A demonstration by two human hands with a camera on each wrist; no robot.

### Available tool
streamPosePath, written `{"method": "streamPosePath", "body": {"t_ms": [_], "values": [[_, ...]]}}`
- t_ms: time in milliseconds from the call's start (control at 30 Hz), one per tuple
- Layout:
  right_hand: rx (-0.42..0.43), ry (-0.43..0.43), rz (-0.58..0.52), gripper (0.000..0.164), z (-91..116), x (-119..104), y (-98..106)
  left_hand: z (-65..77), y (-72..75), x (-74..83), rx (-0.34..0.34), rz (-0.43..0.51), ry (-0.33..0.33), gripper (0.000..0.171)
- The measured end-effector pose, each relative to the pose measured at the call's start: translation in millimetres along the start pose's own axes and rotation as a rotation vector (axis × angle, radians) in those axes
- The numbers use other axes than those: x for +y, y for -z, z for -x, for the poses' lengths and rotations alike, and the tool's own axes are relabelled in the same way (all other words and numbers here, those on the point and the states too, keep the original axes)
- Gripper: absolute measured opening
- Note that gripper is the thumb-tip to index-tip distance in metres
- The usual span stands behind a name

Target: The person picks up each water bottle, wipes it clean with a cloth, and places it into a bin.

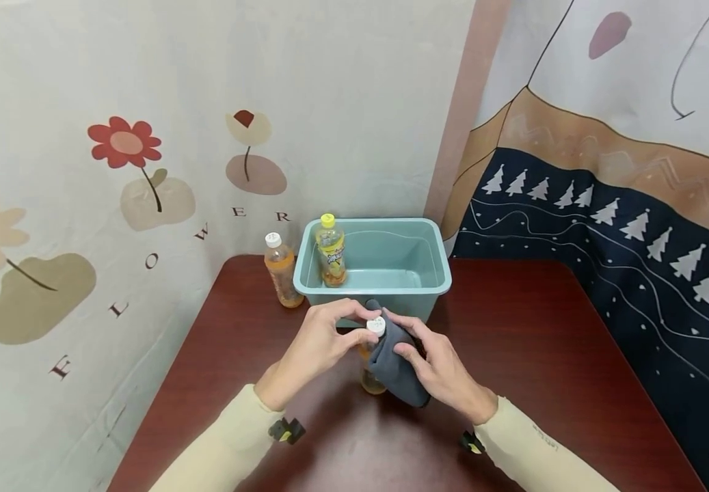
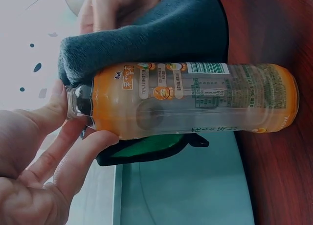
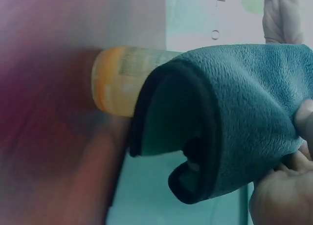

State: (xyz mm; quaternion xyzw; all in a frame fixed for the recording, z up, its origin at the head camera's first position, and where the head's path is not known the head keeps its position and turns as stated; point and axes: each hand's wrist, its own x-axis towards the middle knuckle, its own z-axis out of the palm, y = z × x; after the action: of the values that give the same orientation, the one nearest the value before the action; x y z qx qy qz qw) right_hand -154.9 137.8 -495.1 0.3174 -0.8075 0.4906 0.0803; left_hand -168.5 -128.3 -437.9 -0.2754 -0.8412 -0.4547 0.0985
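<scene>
Bench showed a dark-red sheen; printed backdrop hung behind | smooth blue-green tub had rounded corners; plush grey cloth covered one side of a clear, orange-labelled bottle, upright before the tub | left hand pinched the bottle's white cap; right hand gripped the cloth

On my feed, I lose the upper part of the held bottle behind the grey cloth in the right wrist view, where its label print blurs. From the head camera I can't read the marks on its white cap or the lettering on the right sleeve, which the bottom edge cuts off.
</scene>
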Motion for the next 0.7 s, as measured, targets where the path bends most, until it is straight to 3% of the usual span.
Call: {"method": "streamPosePath", "body": {"t_ms": [133, 267, 433, 567, 700], "values": [[0.045, -0.023, -0.006, 0.068, 0.2, 4.6, -1.2, -0.2, 0.4, -1.6, -0.001, 0.001, -0.002, 0.032], [0.028, -0.049, 0.026, 0.075, 2.7, 7.8, -2.3, -0.4, 1.5, -1.8, -0.008, 0.006, -0.008, 0.032], [-0.002, -0.031, 0.077, 0.053, 6.4, 15.5, -7.8, -0.8, 1.5, -1.4, -0.015, 0.013, -0.027, 0.032], [-0.009, 0.007, 0.199, 0.042, 6.8, 23.3, -14.4, -1.1, 2.0, -2.2, -0.005, 0.003, -0.039, 0.031], [-0.084, -0.013, 0.329, 0.037, 7.5, 32.6, -21.7, -1.3, 2.6, -3.2, 0.002, -0.010, -0.040, 0.032]]}}
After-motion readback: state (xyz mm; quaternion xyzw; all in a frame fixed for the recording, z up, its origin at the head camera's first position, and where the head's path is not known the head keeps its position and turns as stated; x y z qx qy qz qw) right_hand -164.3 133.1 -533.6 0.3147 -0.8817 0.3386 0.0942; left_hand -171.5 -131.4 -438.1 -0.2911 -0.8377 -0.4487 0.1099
